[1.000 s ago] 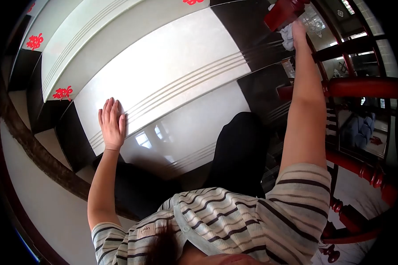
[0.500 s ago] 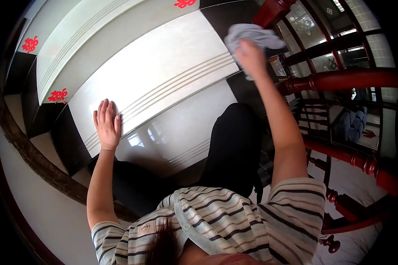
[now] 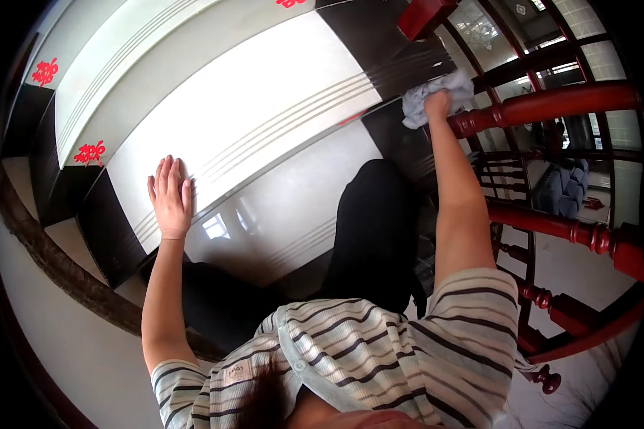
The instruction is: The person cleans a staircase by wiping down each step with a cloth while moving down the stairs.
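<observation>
My left hand (image 3: 169, 200) lies flat on the white stair tread (image 3: 257, 100), fingers stretched out near its left end. Over at the right end of the step, my right hand (image 3: 438, 105) is closed on a grey cloth (image 3: 415, 107). The cloth is bunched and slightly blurred, at the outer edge of the dark border (image 3: 390, 53), close to a red wooden baluster (image 3: 479, 121). Whether the cloth touches the baluster I cannot tell.
Red railing posts (image 3: 587, 96) run along the right side, with a lower floor and a blue sofa (image 3: 564, 187) visible through them. Red paper characters (image 3: 89, 153) are stuck on the risers. A dark brown wooden strip (image 3: 57, 261) curves along the left wall.
My right hand has moved with the cloth to the right and down, off the tread's dark border towards the railing. My left hand stays in place on the tread.
</observation>
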